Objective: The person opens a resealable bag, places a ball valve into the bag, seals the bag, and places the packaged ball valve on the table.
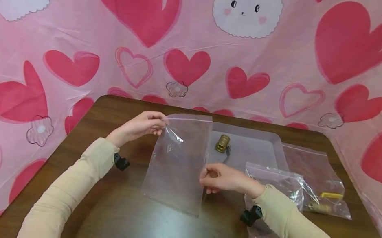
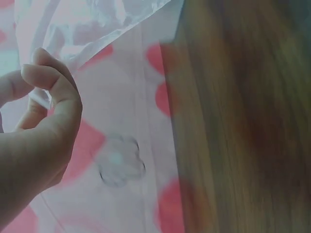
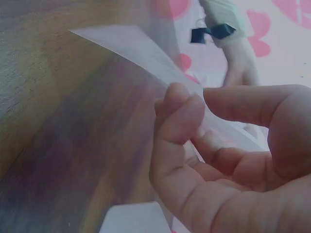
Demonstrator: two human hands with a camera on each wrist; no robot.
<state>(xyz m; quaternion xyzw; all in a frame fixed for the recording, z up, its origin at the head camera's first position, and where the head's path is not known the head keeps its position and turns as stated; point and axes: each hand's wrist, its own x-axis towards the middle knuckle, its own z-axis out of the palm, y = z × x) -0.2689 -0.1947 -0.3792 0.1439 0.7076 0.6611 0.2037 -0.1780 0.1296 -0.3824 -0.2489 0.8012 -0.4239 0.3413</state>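
A clear zip-top plastic bag [image 1: 180, 166] is spread out above the table in the head view, with nothing visible inside. My left hand [image 1: 143, 125] pinches its upper left corner; crumpled film shows at those fingertips in the left wrist view. At the bag's right edge is my right hand [image 1: 223, 178], fingers curled and thumb close to the index finger. In the right wrist view the bag's edge [image 3: 146, 58] runs between thumb and fingers. Behind the bag, a brass-coloured ribbed cylinder [image 1: 222, 143] with a dark attached piece lies in a grey tray [image 1: 276, 142].
Right of the tray lies a clear bag [image 1: 307, 161] near a yellow piece [image 1: 331, 195] and a brass-coloured cylinder [image 1: 319, 207] under film. Another clear bag [image 1: 271, 176] lies partly beneath my right forearm. The wooden table [image 1: 130, 229] meets a pink heart-patterned sheet [image 1: 196, 33] behind.
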